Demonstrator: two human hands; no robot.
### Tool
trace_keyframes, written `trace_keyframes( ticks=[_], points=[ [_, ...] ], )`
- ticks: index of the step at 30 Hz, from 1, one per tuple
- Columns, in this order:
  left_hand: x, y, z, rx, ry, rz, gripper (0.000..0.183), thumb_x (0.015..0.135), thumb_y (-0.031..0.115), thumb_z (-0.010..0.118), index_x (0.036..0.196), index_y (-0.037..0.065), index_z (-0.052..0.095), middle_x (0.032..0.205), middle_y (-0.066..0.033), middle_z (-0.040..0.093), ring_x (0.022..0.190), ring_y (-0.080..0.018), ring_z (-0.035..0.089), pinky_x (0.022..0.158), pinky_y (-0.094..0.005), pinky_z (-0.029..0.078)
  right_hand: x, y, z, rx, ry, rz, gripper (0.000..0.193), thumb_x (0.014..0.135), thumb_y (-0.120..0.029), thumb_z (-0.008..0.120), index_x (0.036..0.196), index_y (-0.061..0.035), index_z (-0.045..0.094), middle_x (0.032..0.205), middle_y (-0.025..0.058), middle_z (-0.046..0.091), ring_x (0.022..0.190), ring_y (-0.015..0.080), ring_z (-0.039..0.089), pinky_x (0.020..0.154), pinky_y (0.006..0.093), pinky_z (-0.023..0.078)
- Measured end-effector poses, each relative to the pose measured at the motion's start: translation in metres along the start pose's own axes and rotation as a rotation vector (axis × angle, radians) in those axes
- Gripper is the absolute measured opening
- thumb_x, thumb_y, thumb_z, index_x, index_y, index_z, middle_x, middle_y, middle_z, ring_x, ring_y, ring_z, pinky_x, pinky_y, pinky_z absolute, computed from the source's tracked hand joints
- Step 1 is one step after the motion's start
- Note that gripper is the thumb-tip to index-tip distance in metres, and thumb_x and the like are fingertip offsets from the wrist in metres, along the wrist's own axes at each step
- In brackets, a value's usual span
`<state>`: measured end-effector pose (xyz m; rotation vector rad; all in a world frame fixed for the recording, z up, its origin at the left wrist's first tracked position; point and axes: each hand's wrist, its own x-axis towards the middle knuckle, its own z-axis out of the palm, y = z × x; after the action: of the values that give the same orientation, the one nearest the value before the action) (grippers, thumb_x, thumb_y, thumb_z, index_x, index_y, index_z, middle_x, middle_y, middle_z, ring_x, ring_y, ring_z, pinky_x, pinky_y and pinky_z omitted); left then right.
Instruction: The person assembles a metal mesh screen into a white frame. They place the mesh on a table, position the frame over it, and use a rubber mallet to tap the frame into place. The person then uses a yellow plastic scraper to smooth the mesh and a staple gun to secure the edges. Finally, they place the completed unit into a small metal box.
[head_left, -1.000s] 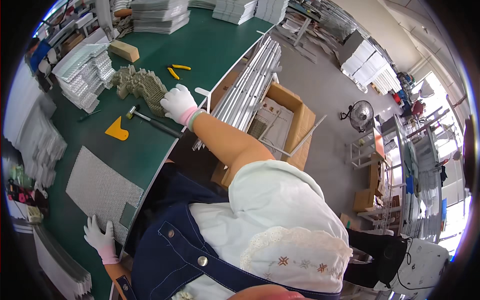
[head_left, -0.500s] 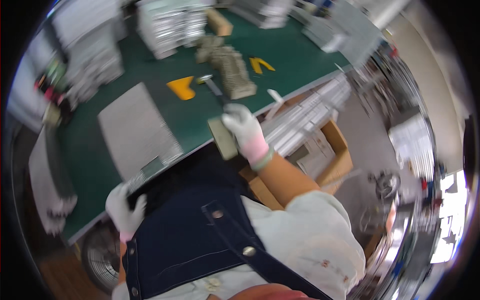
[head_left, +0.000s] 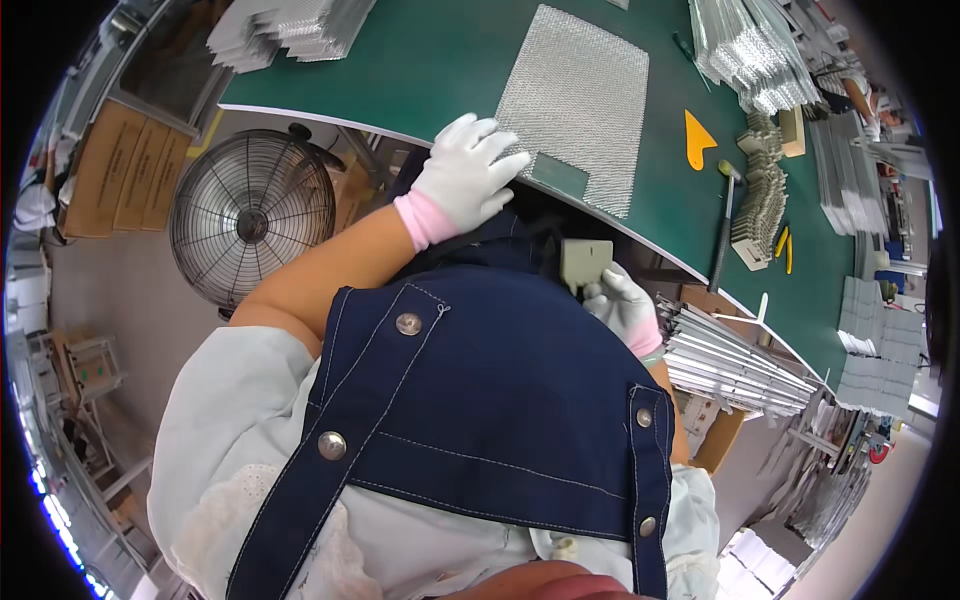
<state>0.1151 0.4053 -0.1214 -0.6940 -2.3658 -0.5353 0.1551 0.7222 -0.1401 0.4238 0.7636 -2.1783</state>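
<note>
A silver textured panel (head_left: 580, 95) lies on the green table, with a rectangular notch in its near edge. My left hand (head_left: 467, 172), in a white glove with a pink cuff, is spread at the table edge, fingertips by the panel's near left corner. My right hand (head_left: 628, 308), gloved too, is closed on the lower corner of a beige-grey rectangular plastic cover (head_left: 585, 262). It holds the cover just off the table edge, close to my apron and below the notch. To the right lie a hammer (head_left: 724, 225) and a row of similar beige pieces (head_left: 762, 195).
A yellow scraper (head_left: 699, 140) and yellow-handled pliers (head_left: 784, 248) lie on the table (head_left: 440, 60). Stacked silver panels (head_left: 750, 50) stand at the far right. A floor fan (head_left: 252, 222) is at the left, and long metal profiles (head_left: 735, 360) sit below the right edge.
My view has swung round to the left. My right hand has brought the cover from beside the hammer handle toward my body; my left hand has risen to the panel's corner and spread.
</note>
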Motion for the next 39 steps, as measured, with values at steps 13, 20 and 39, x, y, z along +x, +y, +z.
trace_keyframes(
  ticks=[13, 20, 39],
  points=[
    [-0.003, 0.016, 0.033, -1.147, -0.279, -1.432, 0.059, 0.097, 0.054, 0.052, 0.108, -0.002, 0.069, 0.103, -0.0116, 0.07, 0.081, -0.0167, 0.058, 0.081, -0.0328, 0.05, 0.057, 0.006, 0.017, -0.064, 0.027, 0.002, 0.028, 0.095, -0.006, 0.051, 0.122, -0.0013, 0.051, 0.109, 0.015, 0.061, 0.085, 0.0214, 0.062, 0.065, 0.0238, 0.054],
    [-0.022, 0.017, 0.033, -1.357, -0.135, -1.651, 0.05, 0.095, 0.05, 0.059, 0.109, 0.002, 0.065, 0.105, -0.0096, 0.067, 0.081, -0.0135, 0.057, 0.079, -0.0321, 0.051, 0.055, 0.011, 0.025, -0.158, 0.118, 0.019, 0.026, 0.094, -0.001, 0.051, 0.12, 0.0003, 0.049, 0.11, 0.0185, 0.061, 0.087, 0.0237, 0.065, 0.064, 0.025, 0.056],
    [-0.031, 0.009, 0.051, -1.734, 0.126, -1.538, 0.025, 0.095, 0.024, 0.066, 0.108, 0.003, 0.062, 0.104, -0.012, 0.066, 0.091, -0.0213, 0.065, 0.082, -0.0344, 0.055, 0.06, 0.015, 0.043, -0.168, 0.067, -0.048, 0.024, 0.097, -0.004, 0.047, 0.12, 0.003, 0.049, 0.104, 0.0164, 0.062, 0.082, 0.02, 0.062, 0.065, 0.0258, 0.053]
  ],
)
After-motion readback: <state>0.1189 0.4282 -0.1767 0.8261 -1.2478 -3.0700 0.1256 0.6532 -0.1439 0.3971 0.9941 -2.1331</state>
